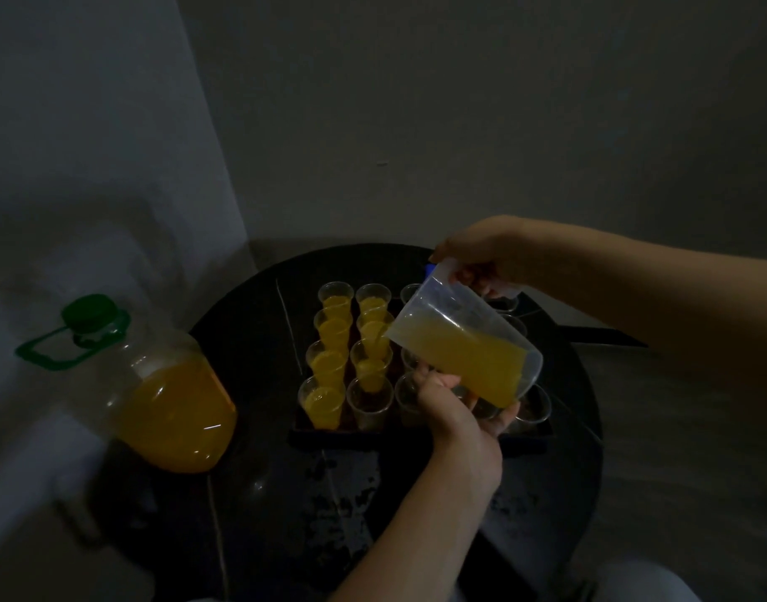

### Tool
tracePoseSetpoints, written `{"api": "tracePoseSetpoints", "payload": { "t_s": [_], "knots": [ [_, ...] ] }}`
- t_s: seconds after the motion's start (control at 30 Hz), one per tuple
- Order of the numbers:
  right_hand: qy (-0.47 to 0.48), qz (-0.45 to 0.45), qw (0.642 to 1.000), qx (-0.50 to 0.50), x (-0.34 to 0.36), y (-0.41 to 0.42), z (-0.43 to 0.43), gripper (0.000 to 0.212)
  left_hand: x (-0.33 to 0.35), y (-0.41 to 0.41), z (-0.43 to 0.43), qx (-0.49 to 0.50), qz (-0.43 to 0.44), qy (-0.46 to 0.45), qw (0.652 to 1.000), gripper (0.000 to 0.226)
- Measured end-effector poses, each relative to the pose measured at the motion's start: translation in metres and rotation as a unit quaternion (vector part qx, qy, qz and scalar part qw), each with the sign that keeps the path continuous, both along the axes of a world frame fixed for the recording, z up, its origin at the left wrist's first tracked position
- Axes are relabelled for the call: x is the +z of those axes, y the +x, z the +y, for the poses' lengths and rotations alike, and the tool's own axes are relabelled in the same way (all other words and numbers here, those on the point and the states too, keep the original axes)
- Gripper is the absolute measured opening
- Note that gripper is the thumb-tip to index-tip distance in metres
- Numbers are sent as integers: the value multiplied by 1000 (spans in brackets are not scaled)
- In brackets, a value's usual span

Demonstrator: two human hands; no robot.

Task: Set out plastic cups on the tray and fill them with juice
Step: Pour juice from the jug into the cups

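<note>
We see the right hand (pixel 481 258) curled round the handle of the clear jug (pixel 464 345), which is tipped spout-down. The left hand (pixel 455 410) wraps its base from below. The spout is over a second-column cup (pixel 371 362). Left-column cups (pixel 327 362) are full, all on the black tray (pixel 312 433). A green-capped bottle (pixel 173 410) stands at the left on the table (pixel 251 493). It's too dim to read any markings.

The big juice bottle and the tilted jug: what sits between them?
Head view: two columns of plastic cups on the tray, mostly filled.
</note>
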State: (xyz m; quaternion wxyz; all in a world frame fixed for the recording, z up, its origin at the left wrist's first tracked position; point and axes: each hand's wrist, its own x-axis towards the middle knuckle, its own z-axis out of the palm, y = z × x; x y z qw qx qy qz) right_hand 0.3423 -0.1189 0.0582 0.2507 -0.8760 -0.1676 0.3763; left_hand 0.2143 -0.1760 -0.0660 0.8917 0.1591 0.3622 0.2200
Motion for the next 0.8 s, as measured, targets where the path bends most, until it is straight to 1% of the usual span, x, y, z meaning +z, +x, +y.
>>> {"api": "tracePoseSetpoints", "payload": {
  "t_s": [0.13, 0.33, 0.43, 0.63, 0.8],
  "knots": [
    [0, -16, 1000, -8, -2, 1, -1, 21, 1, 1, -1, 3, 1, -3, 1000, 48],
    [3, -11, 1000, -8, -1, 2, -1, 19, 4, 2, -3, 12, -1, 0, 1000, 47],
    [9, -5, 1000, -8, -2, 2, -2, 22, 4, 2, -3, 15, -1, 2, 1000, 48],
    [4, 7, 1000, -5, -3, 4, 1, 17, 1, 2, -3, 17, -1, 9, 1000, 54],
    [-2, -8, 1000, 1, -1, 3, 0, 24, 1, 3, -2, 19, -1, 3, 1000, 53]
  ]
}}
